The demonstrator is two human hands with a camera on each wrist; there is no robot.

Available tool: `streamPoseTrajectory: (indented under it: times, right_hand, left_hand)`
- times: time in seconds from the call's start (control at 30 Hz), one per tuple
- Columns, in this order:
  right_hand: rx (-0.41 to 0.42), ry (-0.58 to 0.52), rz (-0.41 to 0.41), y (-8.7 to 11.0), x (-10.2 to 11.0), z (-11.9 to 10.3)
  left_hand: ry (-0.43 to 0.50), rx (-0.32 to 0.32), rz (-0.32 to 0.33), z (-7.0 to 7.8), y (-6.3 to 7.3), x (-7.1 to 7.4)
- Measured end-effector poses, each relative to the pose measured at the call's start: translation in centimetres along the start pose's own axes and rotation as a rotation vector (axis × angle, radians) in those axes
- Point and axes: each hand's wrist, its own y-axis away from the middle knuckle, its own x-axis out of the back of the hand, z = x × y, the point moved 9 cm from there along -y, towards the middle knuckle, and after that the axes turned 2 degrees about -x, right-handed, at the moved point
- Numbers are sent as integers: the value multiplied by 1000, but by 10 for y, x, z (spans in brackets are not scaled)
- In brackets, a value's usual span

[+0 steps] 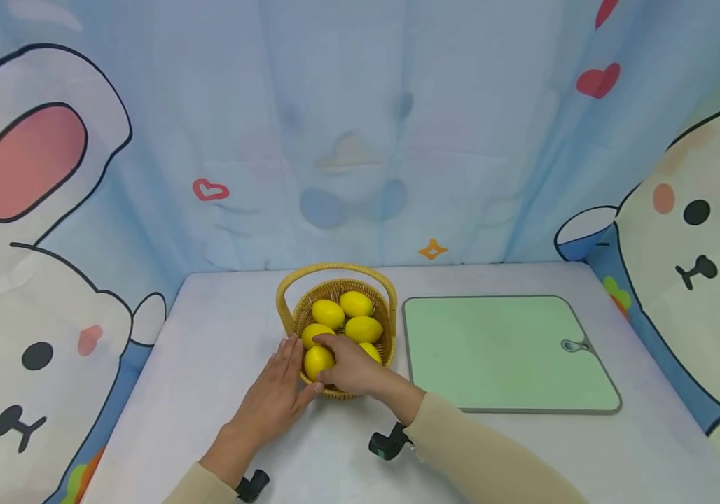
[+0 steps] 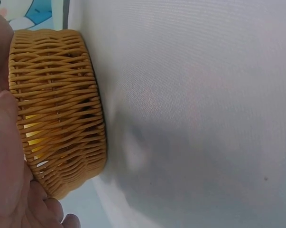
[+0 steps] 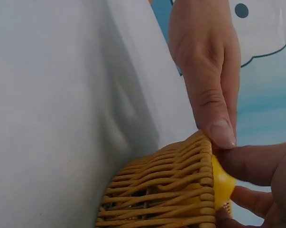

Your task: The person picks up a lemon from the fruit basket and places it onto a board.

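A wicker basket (image 1: 391, 329) with an arched handle stands on the table and holds several yellow lemons (image 1: 356, 304). My left hand (image 1: 270, 402) rests against the basket's near left side, its fingers extended along the rim and its thumb at the front edge. My right hand (image 1: 355, 369) reaches into the basket and grips the front left lemon (image 1: 319, 362) between thumb and fingers. In the right wrist view that lemon (image 3: 222, 183) shows just over the woven rim, with the left thumb touching the rim beside it. The right palm hides part of the other lemons.
A pale green cutting board (image 1: 505, 353) with a grey edge lies flat to the right of the basket. White cloth covers the table (image 1: 209, 329). Behind it hangs a blue curtain (image 1: 347, 105) with cartoon prints.
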Motion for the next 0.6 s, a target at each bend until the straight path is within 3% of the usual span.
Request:
streamPoseTrajectory:
  times: [0.07,0.2,0.6]
  right_hand:
    - [3,72,20,-2,-2,-1]
    - [0,111,39,-3,-3,-1]
    - [39,12,44,-2,2,2]
  left_hand:
    - [6,4,1,-1,1,0]
    - [4,7,5,-2,1,-1]
    - [5,3,16,-1,0,0]
